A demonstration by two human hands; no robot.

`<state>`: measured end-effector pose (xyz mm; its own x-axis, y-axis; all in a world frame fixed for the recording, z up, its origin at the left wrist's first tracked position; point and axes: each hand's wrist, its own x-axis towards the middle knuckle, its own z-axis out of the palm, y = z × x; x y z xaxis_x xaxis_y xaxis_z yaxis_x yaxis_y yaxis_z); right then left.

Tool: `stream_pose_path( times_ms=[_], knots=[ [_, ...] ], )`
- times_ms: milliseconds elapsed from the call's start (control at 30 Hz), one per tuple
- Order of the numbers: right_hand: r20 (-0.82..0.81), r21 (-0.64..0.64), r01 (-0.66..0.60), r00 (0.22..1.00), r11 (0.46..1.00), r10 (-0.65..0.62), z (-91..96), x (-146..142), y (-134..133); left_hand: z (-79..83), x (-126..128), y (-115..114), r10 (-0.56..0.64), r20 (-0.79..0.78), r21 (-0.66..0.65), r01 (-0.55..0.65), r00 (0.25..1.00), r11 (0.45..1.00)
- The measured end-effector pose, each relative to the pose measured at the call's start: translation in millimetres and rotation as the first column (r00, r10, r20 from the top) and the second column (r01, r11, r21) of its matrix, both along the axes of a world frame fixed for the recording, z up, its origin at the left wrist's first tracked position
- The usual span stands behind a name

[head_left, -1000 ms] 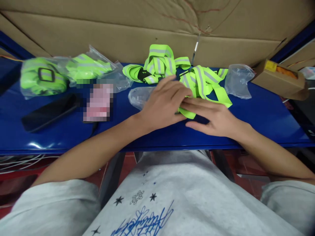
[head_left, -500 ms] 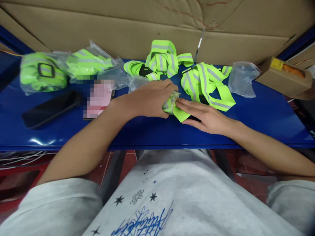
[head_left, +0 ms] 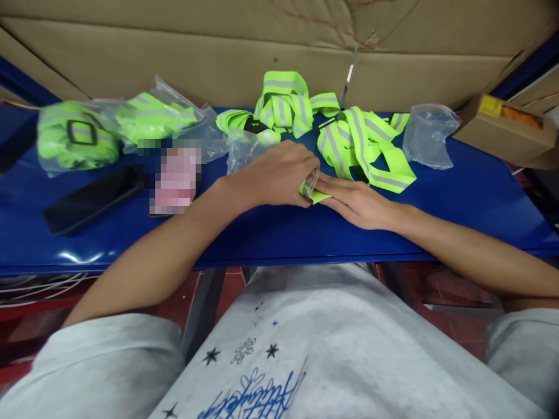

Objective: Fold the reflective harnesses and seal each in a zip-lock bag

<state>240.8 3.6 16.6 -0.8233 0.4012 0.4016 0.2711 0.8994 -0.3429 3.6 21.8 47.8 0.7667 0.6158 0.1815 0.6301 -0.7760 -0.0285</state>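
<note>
Over the middle of the blue tabletop, my left hand (head_left: 286, 174) is closed around a clear plastic bag (head_left: 310, 179), most of it hidden in the fist. A neon-green reflective strap (head_left: 320, 196) with a grey stripe shows at the bag's mouth. My right hand (head_left: 360, 203) meets it from the right, fingers pressed together on the strap; the thumb lies underneath. Just behind the hands sits a loose pile of reflective strap (head_left: 336, 145), with a second tangled pile (head_left: 283, 105) farther back. Another clear bag (head_left: 242, 151) lies beside my left wrist.
Bagged straps (head_left: 78, 137) and a second bagged bundle (head_left: 152, 116) lie at the left. In front are a dark phone (head_left: 91, 201) and a blurred pink item (head_left: 177, 180). An empty clear bag (head_left: 430, 137) and a cardboard box (head_left: 502, 131) stand right. Cardboard (head_left: 174, 55) backs the blue table (head_left: 463, 215).
The right hand has moved slightly left and up toward the left fist. Less of the green strap shows between the hands now.
</note>
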Motion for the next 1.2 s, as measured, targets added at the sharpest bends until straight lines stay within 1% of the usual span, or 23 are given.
stream_pose_path(
  times_ms=[67, 167, 233, 267, 333, 433, 500, 567, 633, 700, 733, 833, 867, 900, 933, 1000, 1033, 1067, 1133, 1167, 1200],
  knots=[
    [-0.039, 0.065, 0.042, 0.998, 0.997, -0.04, 1.6, 0, -4, 0.2, 7, -7, -0.011, 0.066, -0.019, 0.012, 0.998, 1.0],
    [-0.084, 0.149, 0.125, 0.99, 0.981, -0.113, 8.3, 3, -12, 2.2, 18, -19, -0.014, 0.214, -0.103, 0.037, 0.977, 0.994],
    [-0.096, 0.168, 0.156, 0.985, 0.973, -0.141, 13.8, 4, -13, 5.8, 21, -25, -0.021, 0.282, -0.155, 0.067, 0.959, 0.986],
    [-0.106, 0.163, 0.168, 0.983, 0.972, -0.152, 15.9, 4, -12, 8.0, 20, -28, -0.03, 0.297, -0.159, 0.08, 0.954, 0.984],
    [-0.131, 0.126, 0.21, 0.972, 0.969, -0.194, 18.3, 4, -9, 11.8, 15, -30, -0.037, 0.29, -0.12, 0.075, 0.956, 0.99],
    [-0.167, 0.084, 0.257, 0.956, 0.963, -0.241, 17.1, 6, -4, 12.4, 1, -27, 0.007, 0.216, -0.046, 0.003, 0.976, 0.999],
    [-0.157, 0.111, 0.264, 0.957, 0.958, -0.245, 15.2, 7, -1, 9.3, -7, -22, 0.027, 0.15, -0.041, -0.021, 0.988, 0.999],
    [-0.115, 0.158, 0.287, 0.956, 0.945, -0.271, 14.0, 8, 1, 5.3, -11, -17, 0.027, 0.117, -0.042, -0.023, 0.993, 0.999],
    [-0.074, 0.18, 0.336, 0.942, 0.925, -0.328, 14.0, 8, 2, 2.0, -9, -15, 0.007, 0.13, -0.022, -0.004, 0.992, 1.0],
    [-0.082, 0.188, 0.385, 0.923, 0.903, -0.376, 15.4, 6, 2, -0.4, -4, -17, -0.049, 0.145, 0.021, 0.046, 0.988, 0.999],
    [-0.112, 0.206, 0.412, 0.911, 0.887, -0.397, 16.6, 4, 0, -1.4, 0, -19, -0.086, 0.146, 0.048, 0.08, 0.986, 0.996],
    [-0.257, 0.3, 0.505, 0.86, 0.81, -0.441, 21.9, -5, -9, -4.9, 16, -30, -0.18, 0.131, 0.125, 0.164, 0.975, 0.979],
    [-0.283, 0.308, 0.519, 0.85, 0.797, -0.444, 24.0, -8, -13, -6.3, 21, -33, -0.202, 0.13, 0.149, 0.182, 0.971, 0.972],
    [-0.282, 0.292, 0.523, 0.847, 0.801, -0.45, 26.0, -12, -18, -7.7, 25, -36, -0.223, 0.13, 0.172, 0.199, 0.966, 0.965],
    [-0.257, 0.254, 0.519, 0.85, 0.816, -0.461, 28.0, -15, -21, -9.0, 29, -38, -0.238, 0.129, 0.19, 0.212, 0.963, 0.959],
    [-0.193, 0.145, 0.506, 0.857, 0.85, -0.477, 32.3, -19, -26, -10.0, 34, -40, -0.247, 0.143, 0.203, 0.216, 0.958, 0.955],
    [-0.178, 0.09, 0.485, 0.867, 0.87, -0.465, 34.8, -19, -25, -9.3, 35, -40, -0.234, 0.157, 0.188, 0.204, 0.959, 0.961],
    [-0.182, 0.039, 0.443, 0.884, 0.896, -0.43, 37.5, -18, -23, -7.8, 34, -40, -0.209, 0.182, 0.164, 0.18, 0.961, 0.97],
    [-0.238, -0.028, 0.279, 0.931, 0.96, -0.278, 42.8, -12, -15, -2.7, 29, -37, -0.151, 0.254, 0.107, 0.127, 0.955, 0.986],
    [-0.27, -0.045, 0.188, 0.943, 0.981, -0.193, 44.7, -7, -10, 0.4, 25, -36, -0.124, 0.298, 0.083, 0.104, 0.947, 0.991],
    [-0.291, -0.057, 0.118, 0.948, 0.991, -0.129, 45.6, -2, -5, 3.2, 21, -35, -0.097, 0.341, 0.061, 0.081, 0.935, 0.995]
  ],
)
